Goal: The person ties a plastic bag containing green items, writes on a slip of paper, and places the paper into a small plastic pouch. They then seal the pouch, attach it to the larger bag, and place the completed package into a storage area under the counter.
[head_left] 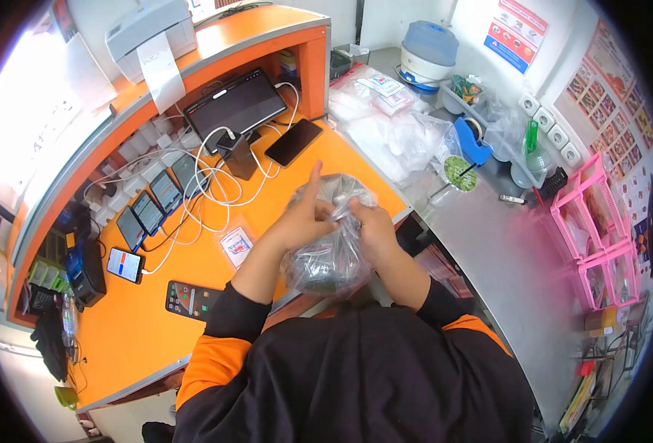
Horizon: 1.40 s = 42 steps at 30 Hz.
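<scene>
Orange tabletop [131, 347] filled the left, metal tabletop [489, 258] the right, with plastic packaging [408, 140] at its far end. Clear plastic bag [326, 272] was between the 2 hands, near the right edge of the orange tabletop, just in front of the torso; whether its base touched the surface, cannot tell. Contents looked dark and rounded, blurred by film glare.

Right hand [374, 230] was closed on gathered film at the bag's neck, on the right. Left hand [303, 220] was half open at the upper left of the bag, index finger raised, other fingers at the film; firm pinch or not, cannot tell.

Handling, judged only: film thin, limp, slippery, likely to slide or tear under a sharp pull; contents firmer, moderate weight at most. Best hold: bunched neck, 1 palm under the base if heavy.

Nearby: black phone [293, 142] and monitor [234, 107] lay farther off, far left of the bag. Small printed packet [236, 246] was left of the left forearm, phone with app icons [188, 299] nearer, by the left sleeve [239, 314].
</scene>
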Each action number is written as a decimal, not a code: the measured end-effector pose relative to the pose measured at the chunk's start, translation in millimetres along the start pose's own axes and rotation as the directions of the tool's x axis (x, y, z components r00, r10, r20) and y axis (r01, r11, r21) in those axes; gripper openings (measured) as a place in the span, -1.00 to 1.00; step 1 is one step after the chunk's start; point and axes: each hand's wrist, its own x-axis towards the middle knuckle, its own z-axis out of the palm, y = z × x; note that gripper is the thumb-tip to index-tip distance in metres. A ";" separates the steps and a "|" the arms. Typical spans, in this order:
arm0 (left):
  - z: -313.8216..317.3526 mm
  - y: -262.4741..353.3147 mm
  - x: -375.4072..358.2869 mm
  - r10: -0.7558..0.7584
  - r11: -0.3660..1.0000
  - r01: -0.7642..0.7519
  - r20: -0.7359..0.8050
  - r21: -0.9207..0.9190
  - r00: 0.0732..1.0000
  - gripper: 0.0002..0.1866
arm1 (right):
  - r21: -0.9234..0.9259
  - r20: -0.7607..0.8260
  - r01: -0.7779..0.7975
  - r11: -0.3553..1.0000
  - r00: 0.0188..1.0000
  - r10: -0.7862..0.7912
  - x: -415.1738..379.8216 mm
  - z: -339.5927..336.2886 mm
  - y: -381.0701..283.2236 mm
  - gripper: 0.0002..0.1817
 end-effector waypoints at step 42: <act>-15.5 -26.1 4.6 -0.075 0.997 0.074 -0.087 -0.011 0.993 -0.43 | -0.818 0.574 0.575 0.011 0.818 -0.032 22.4 5.0 -38.0 -0.78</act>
